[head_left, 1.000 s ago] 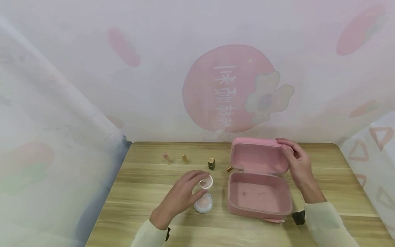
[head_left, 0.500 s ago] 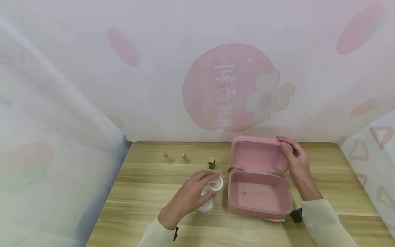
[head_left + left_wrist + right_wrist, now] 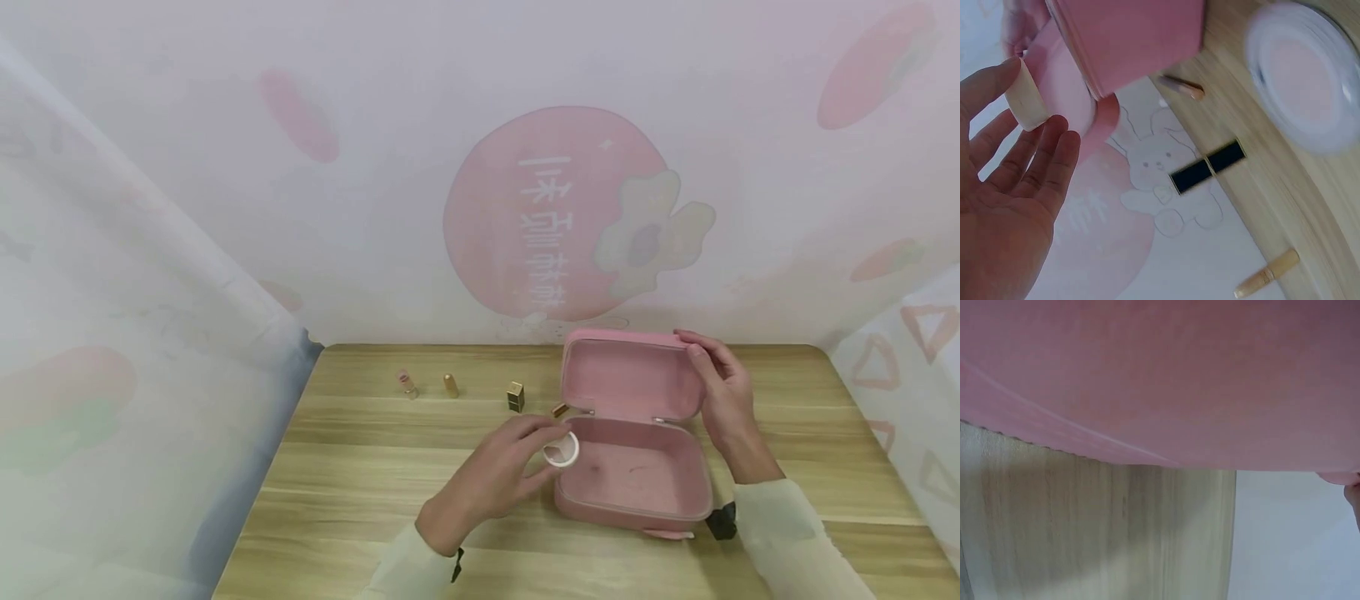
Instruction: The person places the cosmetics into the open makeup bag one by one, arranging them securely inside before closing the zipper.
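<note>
Between thumb and fingers, my left hand [image 3: 495, 471] pinches a small round white cosmetic jar [image 3: 562, 451], tilted at the left rim of the pink makeup case [image 3: 637, 477]. Its pale side wall shows in the left wrist view. The case stands with its lid [image 3: 633, 381] raised, and nothing lies inside its base. My right hand [image 3: 726, 396] grips the lid's upper right corner, thumb in front and fingers behind. In the right wrist view the case's pink side [image 3: 1179, 387] fills the upper half. A clear-rimmed round compact [image 3: 1304, 78] lies on the table, hidden behind my left hand in the head view.
Behind my left hand stand a black-and-gold lipstick [image 3: 515, 397], a gold lipstick [image 3: 450, 386] and a pinkish lipstick tube [image 3: 407, 384]. A small gold-brown tube [image 3: 559, 410] lies by the case's hinge. A printed curtain [image 3: 375, 208] rises behind the wooden table [image 3: 337, 483].
My left hand has carried the white jar rightward, away from the round compact and to the case's left rim. The right hand stays on the lid.
</note>
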{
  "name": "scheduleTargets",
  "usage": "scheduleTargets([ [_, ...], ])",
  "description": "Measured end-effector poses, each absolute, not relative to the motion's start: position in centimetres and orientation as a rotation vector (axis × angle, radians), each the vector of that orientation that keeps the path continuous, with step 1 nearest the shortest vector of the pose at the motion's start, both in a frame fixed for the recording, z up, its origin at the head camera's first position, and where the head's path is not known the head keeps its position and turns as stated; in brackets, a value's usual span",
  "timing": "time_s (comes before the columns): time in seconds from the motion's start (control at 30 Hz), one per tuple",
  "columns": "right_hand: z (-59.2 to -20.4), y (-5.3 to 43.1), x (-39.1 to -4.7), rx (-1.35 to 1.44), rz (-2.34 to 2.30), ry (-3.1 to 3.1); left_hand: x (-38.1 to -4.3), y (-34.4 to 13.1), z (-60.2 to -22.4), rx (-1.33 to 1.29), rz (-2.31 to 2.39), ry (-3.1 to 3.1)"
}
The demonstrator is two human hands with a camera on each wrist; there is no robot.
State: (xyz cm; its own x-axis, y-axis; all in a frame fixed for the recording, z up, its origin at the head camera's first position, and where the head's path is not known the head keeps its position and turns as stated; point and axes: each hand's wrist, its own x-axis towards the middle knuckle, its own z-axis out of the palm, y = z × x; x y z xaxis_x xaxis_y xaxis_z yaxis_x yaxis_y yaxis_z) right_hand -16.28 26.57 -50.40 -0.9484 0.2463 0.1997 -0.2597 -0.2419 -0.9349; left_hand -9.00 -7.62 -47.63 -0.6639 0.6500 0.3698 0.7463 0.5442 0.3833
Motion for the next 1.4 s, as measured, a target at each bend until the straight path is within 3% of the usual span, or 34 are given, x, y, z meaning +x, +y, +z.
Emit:
scheduleTargets([
  [1.4, -51.4, 26.2, -17.6, 0.136, 2.423, -1.525, -10.7, 0.6, -48.2, -1.501, -0.515, -2.665],
])
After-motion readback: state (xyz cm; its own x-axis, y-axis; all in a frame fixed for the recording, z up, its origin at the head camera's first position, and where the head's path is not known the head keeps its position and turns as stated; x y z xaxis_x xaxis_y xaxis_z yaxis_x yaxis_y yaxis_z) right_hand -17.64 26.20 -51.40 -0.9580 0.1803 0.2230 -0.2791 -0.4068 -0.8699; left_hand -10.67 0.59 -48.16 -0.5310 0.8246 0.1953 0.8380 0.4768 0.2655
